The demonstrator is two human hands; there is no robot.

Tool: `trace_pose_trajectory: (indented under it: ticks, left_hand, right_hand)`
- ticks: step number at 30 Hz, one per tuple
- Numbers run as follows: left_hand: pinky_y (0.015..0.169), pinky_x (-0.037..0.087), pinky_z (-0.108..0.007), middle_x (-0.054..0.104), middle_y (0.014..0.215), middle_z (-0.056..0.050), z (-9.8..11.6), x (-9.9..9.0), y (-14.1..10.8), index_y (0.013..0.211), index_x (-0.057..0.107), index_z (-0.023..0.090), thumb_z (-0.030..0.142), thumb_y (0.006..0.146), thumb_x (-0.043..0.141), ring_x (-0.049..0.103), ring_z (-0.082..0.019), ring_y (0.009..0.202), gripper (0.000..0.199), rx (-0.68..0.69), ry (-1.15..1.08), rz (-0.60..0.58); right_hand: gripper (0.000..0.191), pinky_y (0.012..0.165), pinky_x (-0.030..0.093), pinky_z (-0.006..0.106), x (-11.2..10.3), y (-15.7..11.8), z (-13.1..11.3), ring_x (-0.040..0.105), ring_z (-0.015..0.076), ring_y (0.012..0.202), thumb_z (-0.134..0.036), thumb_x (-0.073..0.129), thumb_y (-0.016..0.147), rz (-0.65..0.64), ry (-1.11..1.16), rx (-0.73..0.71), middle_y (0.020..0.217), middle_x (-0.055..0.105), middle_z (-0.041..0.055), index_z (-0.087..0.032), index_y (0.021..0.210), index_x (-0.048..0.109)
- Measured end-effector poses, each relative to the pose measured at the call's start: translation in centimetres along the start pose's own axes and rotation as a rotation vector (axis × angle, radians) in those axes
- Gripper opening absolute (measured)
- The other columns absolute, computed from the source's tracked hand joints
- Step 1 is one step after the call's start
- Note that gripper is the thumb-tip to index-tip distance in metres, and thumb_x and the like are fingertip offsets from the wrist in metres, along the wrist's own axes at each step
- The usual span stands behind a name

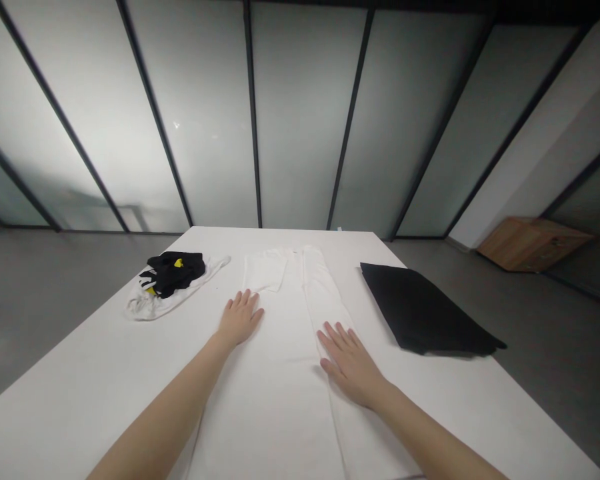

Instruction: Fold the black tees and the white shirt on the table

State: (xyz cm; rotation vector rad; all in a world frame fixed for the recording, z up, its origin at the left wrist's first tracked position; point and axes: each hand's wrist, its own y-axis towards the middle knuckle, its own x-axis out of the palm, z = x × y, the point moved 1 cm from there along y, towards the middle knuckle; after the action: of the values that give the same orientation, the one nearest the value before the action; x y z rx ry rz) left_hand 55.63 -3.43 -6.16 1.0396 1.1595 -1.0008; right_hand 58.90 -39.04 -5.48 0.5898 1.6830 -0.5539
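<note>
A white garment point(280, 400), seemingly a shirt, lies spread lengthwise on the white table; its near end runs out of view at the bottom. One part is folded over at the far left, and a long fold line runs down its right side. My left hand point(241, 317) rests flat on the garment's left edge, just below the folded part, fingers spread. Farther right and nearer, my right hand point(350, 363) lies flat across the fold line, its fingers also apart. Neither hand grips anything.
On the table's left lies a crumpled white cloth point(153, 308) with a black garment point(180, 275) with yellow and white marks on top. A black flat sheet or folded cloth point(425, 310) lies at the right edge. A wooden cabinet point(530, 245) stands beyond, and frosted panels point(305, 120) line the back.
</note>
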Motion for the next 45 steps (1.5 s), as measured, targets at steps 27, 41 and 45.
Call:
trace_pose_trajectory:
  ticks: [27, 41, 45]
  left_hand:
    - [0.109, 0.046, -0.046, 0.071, 0.136, -0.012, -0.5, -3.1, -4.6, 0.129, 0.071, 0.025, 0.036, 0.105, 0.047, 0.063, -0.032, 0.126, 0.035, -0.043, -0.062, 0.050]
    - [0.088, 0.052, -0.033, 0.073, 0.116, -0.011, 0.6, -2.4, -1.8, 0.126, 0.063, 0.020, 0.035, 0.108, 0.041, 0.072, -0.024, 0.104, 0.032, -0.201, -0.260, 0.092]
    - [0.089, 0.054, -0.038, 0.068, 0.127, -0.020, 0.5, -2.6, 1.5, 0.127, 0.061, 0.014, 0.037, 0.107, 0.041, 0.073, -0.030, 0.110, 0.037, -0.367, -0.124, -0.019]
  right_hand:
    - [0.040, 0.072, 0.050, 0.038, -1.2, -9.9, 4.0, 0.077, 0.0326, 0.091, -0.044, 0.032, 0.105, 0.004, 0.172, 0.668, 0.099, 0.079, 0.0154, -0.024, 0.120, 0.063]
    - [0.041, 0.087, 0.053, 0.036, -3.5, -7.7, -3.0, 0.070, 0.0259, 0.095, -0.038, 0.043, 0.100, 0.069, 0.345, 0.303, 0.112, 0.075, 0.0120, -0.023, 0.126, 0.072]
    - [0.032, 0.086, 0.049, 0.028, -3.2, -5.1, -12.5, 0.071, 0.0203, 0.094, -0.033, 0.062, 0.095, -0.212, 0.504, -0.143, 0.107, 0.079, 0.0020, -0.030, 0.124, 0.075]
